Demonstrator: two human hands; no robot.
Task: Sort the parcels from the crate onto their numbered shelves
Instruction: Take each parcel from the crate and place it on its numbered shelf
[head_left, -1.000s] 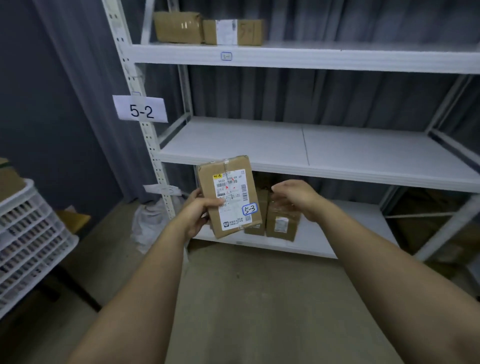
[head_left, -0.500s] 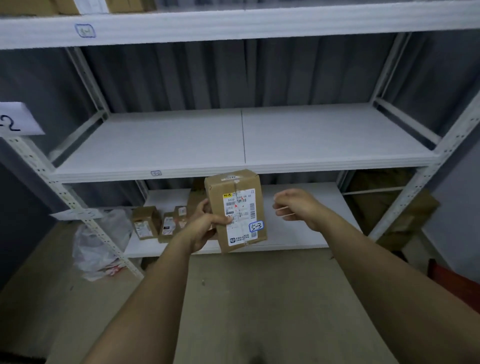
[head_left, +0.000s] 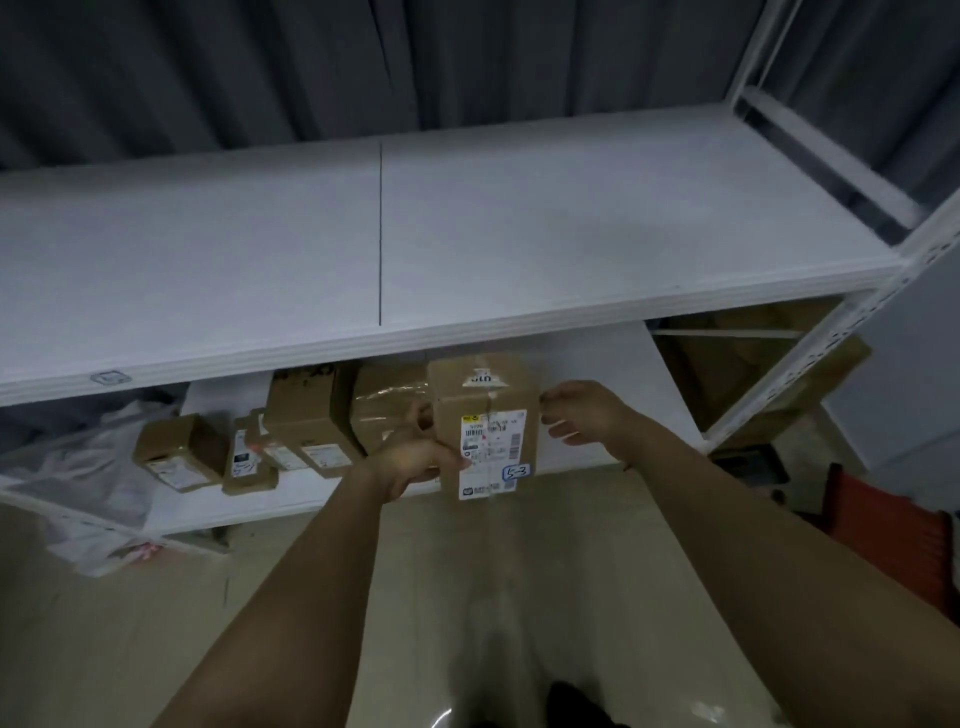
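Observation:
My left hand (head_left: 415, 460) grips a brown cardboard parcel (head_left: 483, 405) by its left edge. The parcel stands upright, with a white shipping label and a small tag reading 5-3. It hangs in front of the bottom shelf (head_left: 597, 374), just under the front lip of the middle shelf (head_left: 467, 249). My right hand (head_left: 584, 410) hovers just right of the parcel with loosely curled fingers and holds nothing. Several brown parcels (head_left: 306, 421) stand in a row on the bottom shelf to the left.
A white plastic bag (head_left: 83, 467) lies on the floor at the left end of the rack. A white perforated upright (head_left: 831, 343) rises at the right, with cardboard (head_left: 753, 374) behind it. Something red (head_left: 893, 540) sits at the right edge.
My view has dropped and moved closer to the rack; the top shelf and 5-2 sign are out of sight. The parcel in my left hand has come nearer the bottom shelf.

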